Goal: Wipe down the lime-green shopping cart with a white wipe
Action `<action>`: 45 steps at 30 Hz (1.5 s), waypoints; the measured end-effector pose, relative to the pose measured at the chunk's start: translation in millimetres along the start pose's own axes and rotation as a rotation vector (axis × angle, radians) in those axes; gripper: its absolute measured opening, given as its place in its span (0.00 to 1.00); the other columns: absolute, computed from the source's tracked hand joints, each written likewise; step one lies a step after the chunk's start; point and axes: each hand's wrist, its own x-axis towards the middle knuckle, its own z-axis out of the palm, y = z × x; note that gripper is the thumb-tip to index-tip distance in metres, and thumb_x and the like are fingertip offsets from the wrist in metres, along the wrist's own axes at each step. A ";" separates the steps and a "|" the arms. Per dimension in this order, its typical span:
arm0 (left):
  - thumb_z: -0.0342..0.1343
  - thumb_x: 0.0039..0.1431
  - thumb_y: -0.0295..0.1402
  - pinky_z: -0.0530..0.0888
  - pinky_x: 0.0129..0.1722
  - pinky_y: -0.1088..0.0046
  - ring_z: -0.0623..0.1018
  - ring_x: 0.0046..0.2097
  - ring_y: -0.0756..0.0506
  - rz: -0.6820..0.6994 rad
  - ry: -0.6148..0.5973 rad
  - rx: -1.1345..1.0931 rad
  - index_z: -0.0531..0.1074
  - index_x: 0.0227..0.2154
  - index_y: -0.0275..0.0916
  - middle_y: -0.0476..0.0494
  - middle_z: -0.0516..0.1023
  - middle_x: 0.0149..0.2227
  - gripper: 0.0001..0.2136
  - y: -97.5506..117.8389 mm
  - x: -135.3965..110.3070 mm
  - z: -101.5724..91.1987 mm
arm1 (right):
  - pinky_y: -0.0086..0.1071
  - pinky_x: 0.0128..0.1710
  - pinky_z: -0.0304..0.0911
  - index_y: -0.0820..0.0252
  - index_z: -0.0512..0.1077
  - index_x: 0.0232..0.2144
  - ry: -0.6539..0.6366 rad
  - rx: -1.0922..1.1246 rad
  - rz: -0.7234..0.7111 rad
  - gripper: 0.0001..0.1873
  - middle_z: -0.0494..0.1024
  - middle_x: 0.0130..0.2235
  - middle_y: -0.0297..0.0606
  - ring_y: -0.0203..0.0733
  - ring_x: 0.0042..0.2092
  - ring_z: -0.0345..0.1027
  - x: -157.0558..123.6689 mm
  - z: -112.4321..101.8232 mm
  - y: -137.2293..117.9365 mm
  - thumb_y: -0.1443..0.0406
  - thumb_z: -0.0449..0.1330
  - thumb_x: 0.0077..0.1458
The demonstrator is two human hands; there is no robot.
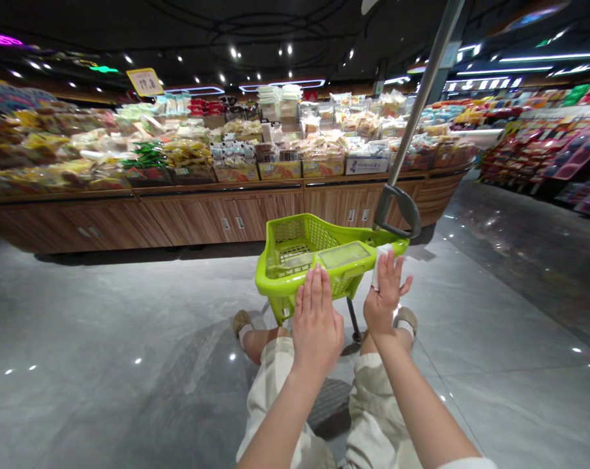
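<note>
Lime-green shopping basket (pixel 295 251) sits right in front of you on the grey tile floor (pixel 103 339), with tons of open room on both sides. Wooden display counter (pixel 226 218) piled with bagged snacks (pixel 187 153) blocks the way ahead, well past the basket, and a packed goods rack (pixel 534 150) runs along the right. Grey pole (pixel 422 104) rises beside your right hand (pixel 385 296), which is open, fingers spread, a white wipe (pixel 380 266) against them; can't tell if it's gripped. Your left hand (pixel 317 319) is open flat, holding nothing, just below the basket's clear panel (pixel 343 255).
</note>
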 end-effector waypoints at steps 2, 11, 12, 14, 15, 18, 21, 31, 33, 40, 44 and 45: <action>0.45 0.60 0.26 0.53 0.68 0.57 0.47 0.71 0.42 -0.006 0.000 0.005 0.42 0.68 0.28 0.35 0.48 0.70 0.34 0.7 0.1 0.3 | 0.58 0.66 0.24 0.51 0.48 0.68 -0.107 0.011 -0.152 0.40 0.57 0.67 0.43 0.47 0.70 0.39 -5.6 -3.8 -23.0 0.73 0.44 0.53; 0.45 0.60 0.25 0.53 0.68 0.58 0.48 0.71 0.43 0.015 0.002 0.011 0.39 0.68 0.31 0.36 0.50 0.70 0.35 -5.4 -0.4 -2.9 | 0.59 0.64 0.17 0.46 0.50 0.67 -0.077 -0.071 -0.378 0.40 0.67 0.62 0.40 0.45 0.69 0.45 2.8 -4.6 10.5 0.75 0.46 0.54; 0.45 0.60 0.25 0.53 0.68 0.59 0.48 0.71 0.43 0.016 0.004 0.010 0.39 0.68 0.31 0.36 0.50 0.70 0.35 -5.4 -0.4 -2.4 | 0.60 0.64 0.18 0.47 0.48 0.67 -0.046 -0.069 -0.317 0.41 0.65 0.63 0.42 0.47 0.69 0.44 3.8 -3.3 17.0 0.75 0.46 0.53; 0.46 0.60 0.25 0.54 0.67 0.58 0.48 0.70 0.42 0.013 0.007 0.007 0.39 0.68 0.30 0.35 0.50 0.70 0.35 -4.6 -0.2 -0.7 | 0.62 0.64 0.21 0.50 0.47 0.68 -0.005 -0.057 -0.188 0.42 0.61 0.65 0.44 0.48 0.70 0.42 2.1 -0.7 16.8 0.75 0.46 0.51; 0.46 0.59 0.25 0.54 0.67 0.58 0.48 0.70 0.42 0.010 0.009 0.002 0.39 0.68 0.30 0.35 0.50 0.70 0.35 -3.9 -0.1 0.3 | 0.62 0.64 0.22 0.51 0.46 0.68 -0.003 -0.051 -0.139 0.43 0.59 0.66 0.45 0.48 0.70 0.41 -0.6 0.5 10.0 0.75 0.45 0.51; 0.46 0.59 0.25 0.54 0.67 0.56 0.49 0.70 0.41 0.004 0.022 -0.021 0.37 0.68 0.31 0.35 0.50 0.70 0.36 -2.4 0.1 1.9 | 0.60 0.65 0.22 0.51 0.45 0.68 -0.083 -0.031 -0.184 0.41 0.59 0.66 0.43 0.47 0.70 0.39 -11.9 2.6 -23.9 0.74 0.44 0.53; 0.46 0.58 0.25 0.54 0.67 0.56 0.50 0.70 0.41 0.001 0.027 -0.025 0.37 0.68 0.33 0.34 0.50 0.70 0.37 -3.2 0.0 0.6 | 0.55 0.66 0.20 0.49 0.48 0.68 -0.158 -0.009 -0.394 0.37 0.65 0.63 0.40 0.45 0.69 0.44 -17.4 2.9 -44.1 0.71 0.46 0.58; 0.45 0.59 0.25 0.54 0.67 0.58 0.50 0.70 0.42 0.014 0.023 -0.015 0.38 0.68 0.32 0.36 0.51 0.70 0.35 -8.1 -0.9 -2.1 | 0.63 0.64 0.23 0.52 0.50 0.67 0.048 -0.103 -0.072 0.43 0.61 0.65 0.44 0.50 0.70 0.41 3.1 -0.2 20.3 0.75 0.45 0.49; 0.45 0.59 0.25 0.54 0.68 0.58 0.49 0.70 0.42 0.004 0.024 -0.013 0.39 0.68 0.31 0.35 0.50 0.70 0.35 -6.3 -0.7 -0.1 | 0.61 0.65 0.24 0.52 0.48 0.68 -0.017 -0.064 -0.100 0.43 0.59 0.66 0.44 0.49 0.70 0.39 -1.0 -1.6 -0.2 0.75 0.45 0.49; 0.46 0.59 0.25 0.53 0.68 0.58 0.47 0.71 0.42 0.005 -0.006 0.009 0.44 0.67 0.30 0.36 0.50 0.70 0.33 -7.7 -0.7 -3.0 | 0.56 0.66 0.20 0.47 0.50 0.67 -0.151 -0.002 -0.477 0.38 0.69 0.61 0.39 0.44 0.69 0.47 -7.4 -3.2 -34.8 0.74 0.46 0.56; 0.45 0.60 0.26 0.53 0.68 0.60 0.47 0.71 0.43 0.023 -0.005 0.024 0.42 0.68 0.29 0.37 0.50 0.70 0.34 -10.1 -1.4 -3.8 | 0.61 0.65 0.24 0.49 0.50 0.67 -0.018 -0.061 -0.251 0.40 0.65 0.63 0.43 0.47 0.68 0.47 0.7 -0.2 13.0 0.75 0.46 0.52; 0.45 0.60 0.26 0.52 0.68 0.60 0.47 0.71 0.43 0.019 0.001 0.024 0.42 0.68 0.29 0.37 0.50 0.70 0.34 -9.9 -1.4 -3.3 | 0.61 0.64 0.26 0.49 0.50 0.67 0.015 -0.082 -0.163 0.41 0.63 0.64 0.44 0.47 0.68 0.47 1.9 0.3 20.6 0.75 0.46 0.51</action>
